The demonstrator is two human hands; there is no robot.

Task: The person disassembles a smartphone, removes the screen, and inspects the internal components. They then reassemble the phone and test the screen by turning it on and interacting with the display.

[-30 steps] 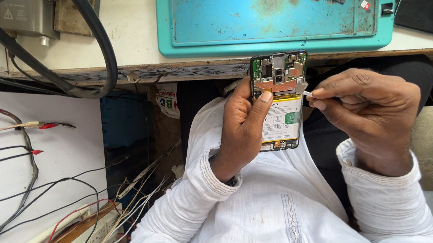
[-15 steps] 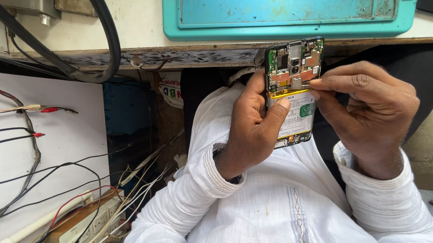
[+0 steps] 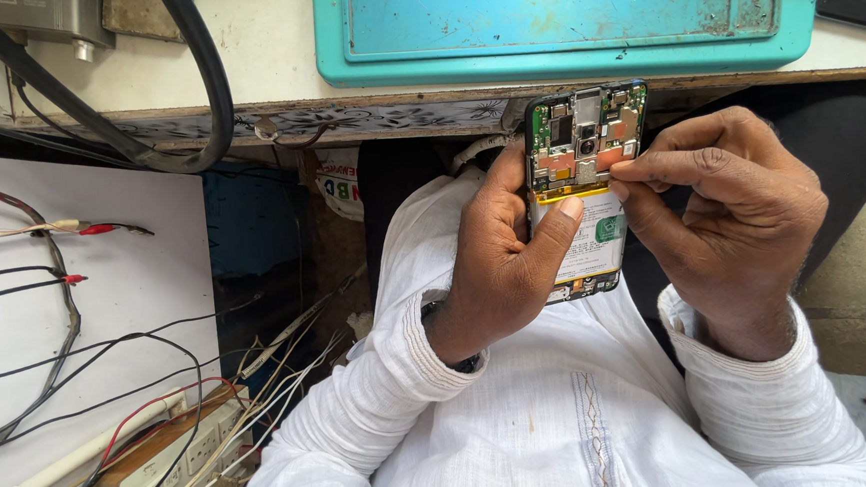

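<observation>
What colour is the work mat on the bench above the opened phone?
Teal, with worn rusty smudges: the work mat, clearest in the head view.

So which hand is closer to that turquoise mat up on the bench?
Right. The right hand pinches at the opened phone, knuckles just below the turquoise mat; the left hand grips lower.
</observation>
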